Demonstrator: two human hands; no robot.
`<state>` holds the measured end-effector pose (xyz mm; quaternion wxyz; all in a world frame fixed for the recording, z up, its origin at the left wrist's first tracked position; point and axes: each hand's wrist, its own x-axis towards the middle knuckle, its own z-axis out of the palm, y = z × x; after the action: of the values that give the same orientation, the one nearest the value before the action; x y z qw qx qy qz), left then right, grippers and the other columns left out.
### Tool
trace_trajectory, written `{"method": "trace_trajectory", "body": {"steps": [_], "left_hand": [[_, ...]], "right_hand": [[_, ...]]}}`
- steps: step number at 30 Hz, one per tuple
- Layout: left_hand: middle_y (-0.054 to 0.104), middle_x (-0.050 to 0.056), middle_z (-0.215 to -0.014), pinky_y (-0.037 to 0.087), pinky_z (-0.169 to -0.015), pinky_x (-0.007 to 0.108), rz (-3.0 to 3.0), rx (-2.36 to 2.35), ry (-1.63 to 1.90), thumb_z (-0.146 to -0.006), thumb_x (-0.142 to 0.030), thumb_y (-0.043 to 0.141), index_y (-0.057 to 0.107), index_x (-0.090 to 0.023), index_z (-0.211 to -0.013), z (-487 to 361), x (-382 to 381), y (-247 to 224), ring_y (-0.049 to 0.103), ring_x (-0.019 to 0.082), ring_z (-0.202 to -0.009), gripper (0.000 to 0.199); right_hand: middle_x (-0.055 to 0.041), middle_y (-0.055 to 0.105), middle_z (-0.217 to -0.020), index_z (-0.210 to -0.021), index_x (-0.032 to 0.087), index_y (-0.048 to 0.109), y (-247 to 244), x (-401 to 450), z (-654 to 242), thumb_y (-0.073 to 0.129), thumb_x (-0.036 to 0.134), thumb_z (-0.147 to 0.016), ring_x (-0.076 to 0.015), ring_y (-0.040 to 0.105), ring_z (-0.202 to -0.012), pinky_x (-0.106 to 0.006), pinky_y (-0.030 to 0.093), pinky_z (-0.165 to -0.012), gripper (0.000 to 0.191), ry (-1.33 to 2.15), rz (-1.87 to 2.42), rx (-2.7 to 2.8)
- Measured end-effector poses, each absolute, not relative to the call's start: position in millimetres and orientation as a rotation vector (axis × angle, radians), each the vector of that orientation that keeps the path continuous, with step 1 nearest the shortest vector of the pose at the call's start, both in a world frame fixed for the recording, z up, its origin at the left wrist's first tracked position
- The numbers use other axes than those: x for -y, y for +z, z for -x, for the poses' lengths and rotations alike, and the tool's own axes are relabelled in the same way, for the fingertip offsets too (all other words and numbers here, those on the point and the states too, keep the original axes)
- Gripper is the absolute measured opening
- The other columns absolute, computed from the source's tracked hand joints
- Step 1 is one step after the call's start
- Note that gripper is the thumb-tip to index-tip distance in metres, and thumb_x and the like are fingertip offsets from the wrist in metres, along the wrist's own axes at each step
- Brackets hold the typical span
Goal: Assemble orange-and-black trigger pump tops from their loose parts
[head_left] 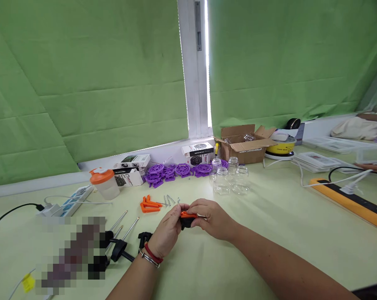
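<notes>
Both hands meet over the middle of the table around a small black plastic part with an orange piece [188,215] on top. My left hand [169,229] grips its left side, and my right hand [208,216] pinches it from the right. Fingers hide much of the part. Just beyond lie several loose orange angled pieces [150,204] and several metal screws [168,200]. Left of my left wrist are black plastic parts [119,250], some with long metal rods, and another black part [144,238] close to the wrist.
Purple round plastic parts [182,170] lie along the back, near white boxes [133,177]. Several clear jars [222,181] stand before an open cardboard box [247,152]. An orange-lidded cup [105,183] and power strip [78,200] are left; an orange-and-black strip [347,202] and another person's hand [375,167] right.
</notes>
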<state>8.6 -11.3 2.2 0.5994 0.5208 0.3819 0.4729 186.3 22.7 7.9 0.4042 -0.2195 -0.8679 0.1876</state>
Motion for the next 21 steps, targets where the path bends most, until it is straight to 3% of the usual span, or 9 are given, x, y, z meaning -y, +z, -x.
{"method": "trace_trajectory", "body": {"steps": [5, 12, 21], "left_hand": [[0.057, 0.005, -0.111, 0.029, -0.098, 0.033, -1.448, -0.968, 1.038, -0.090, -0.048, 0.035, 0.054, -0.022, -0.115, -4, 13, 4, 0.045, 0.019, -0.107, 0.041], [0.058, 0.005, -0.090, 0.038, -0.076, 0.031, -1.370, -0.783, 1.072, -0.091, -0.041, 0.035, 0.053, -0.017, -0.115, -6, 16, 4, 0.050, 0.017, -0.082, 0.038], [0.059, 0.007, -0.100, 0.037, -0.084, 0.032, -1.299, -0.708, 1.147, -0.092, -0.040, 0.035, 0.058, -0.018, -0.110, -8, 19, 7, 0.049, 0.019, -0.095, 0.037]], "right_hand": [[-0.0069, 0.066, -0.095, -0.101, 0.022, 0.064, 9, -22, -187, 0.059, 0.026, -0.082, -0.0181, 0.059, -0.088, -0.033, 0.049, -0.080, 0.020, 0.318, 0.541, 2.184], [-0.0069, 0.066, -0.098, -0.096, 0.021, 0.064, 13, -16, -184, 0.055, 0.026, -0.085, -0.0172, 0.059, -0.082, -0.032, 0.049, -0.071, 0.015, 0.069, 0.452, 2.231], [-0.0084, 0.062, -0.113, -0.093, 0.020, 0.061, 20, -6, -185, 0.048, 0.018, -0.088, -0.0175, 0.058, -0.089, -0.032, 0.047, -0.074, 0.014, -0.138, 0.437, 2.328]]}}
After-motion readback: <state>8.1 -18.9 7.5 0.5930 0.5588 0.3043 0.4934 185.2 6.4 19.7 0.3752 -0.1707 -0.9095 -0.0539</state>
